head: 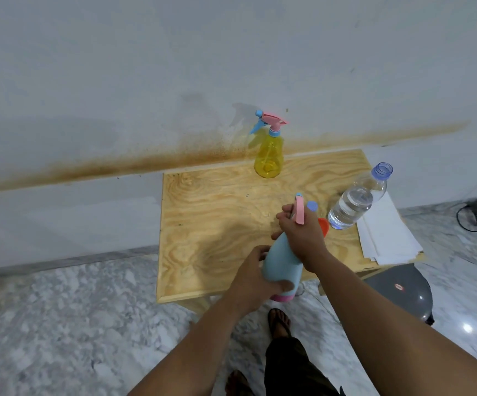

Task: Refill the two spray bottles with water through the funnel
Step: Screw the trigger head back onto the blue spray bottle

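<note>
Now left hand grips blue spray bottle body; right hand grips its top.

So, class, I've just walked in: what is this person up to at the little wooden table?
A person holds a light blue spray bottle over the near edge of the wooden table. The left hand grips its body near the base, while the right hand is wrapped round the neck at the pink spray head, probably to unscrew it. The yellow spray bottle stands capped at the back. An open water bottle, part full, waits at the right beside an orange funnel.
</note>
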